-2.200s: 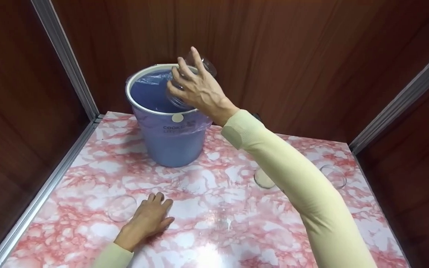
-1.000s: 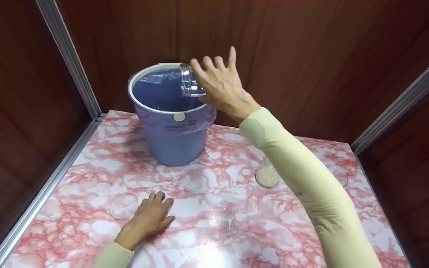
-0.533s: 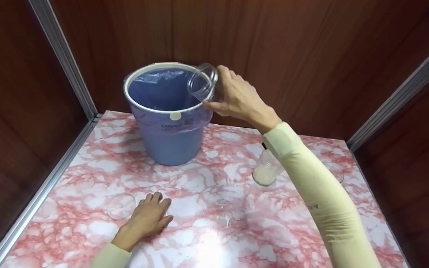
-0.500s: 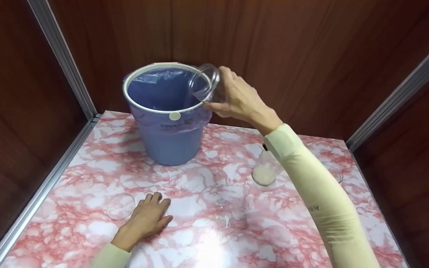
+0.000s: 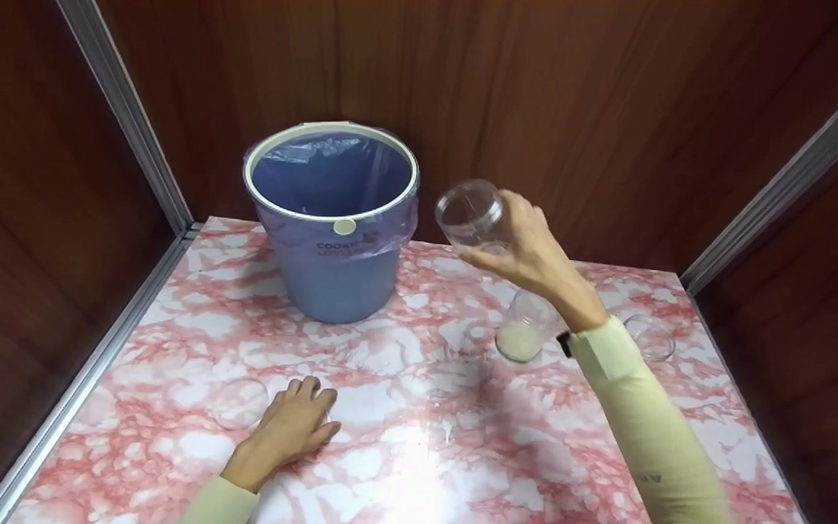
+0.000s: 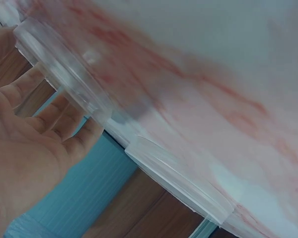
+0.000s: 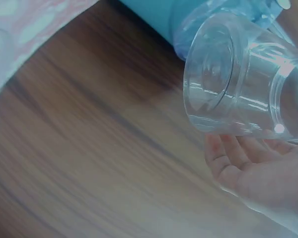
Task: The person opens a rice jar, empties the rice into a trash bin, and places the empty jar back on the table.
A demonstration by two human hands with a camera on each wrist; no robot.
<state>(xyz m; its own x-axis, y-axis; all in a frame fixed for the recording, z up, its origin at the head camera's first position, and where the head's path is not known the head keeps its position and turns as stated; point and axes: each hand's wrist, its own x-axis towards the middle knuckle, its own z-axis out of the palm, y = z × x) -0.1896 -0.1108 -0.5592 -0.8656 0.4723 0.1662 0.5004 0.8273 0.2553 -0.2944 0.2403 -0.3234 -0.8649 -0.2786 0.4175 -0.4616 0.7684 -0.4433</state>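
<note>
My right hand [image 5: 535, 247] grips a clear plastic jar [image 5: 473, 215], raised to the right of the blue bin [image 5: 339, 284] and tilted with its mouth toward the bin. In the right wrist view the jar [image 7: 238, 84] is see-through, and no contents show in it; the fingers [image 7: 223, 156] curve along its side. On the table my left hand [image 5: 292, 426] rests palm down, fingers loosely bent. Beside it lies a clear round lid [image 5: 239, 404]. The left wrist view shows the fingertips against one clear lid [image 6: 62, 67], with another clear lid [image 6: 179, 178] close by.
A clear container [image 5: 519, 340] with pale contents at one end is on the table near the right forearm. Right of it is a clear round piece [image 5: 649, 338]. Wet-looking marks [image 5: 441, 429] show mid-table. Brown panels [image 5: 608, 109] enclose the back and sides.
My right hand turned the jar over the bin's mouth, then drew it back to the right and lower, off the rim. My left hand stayed in place.
</note>
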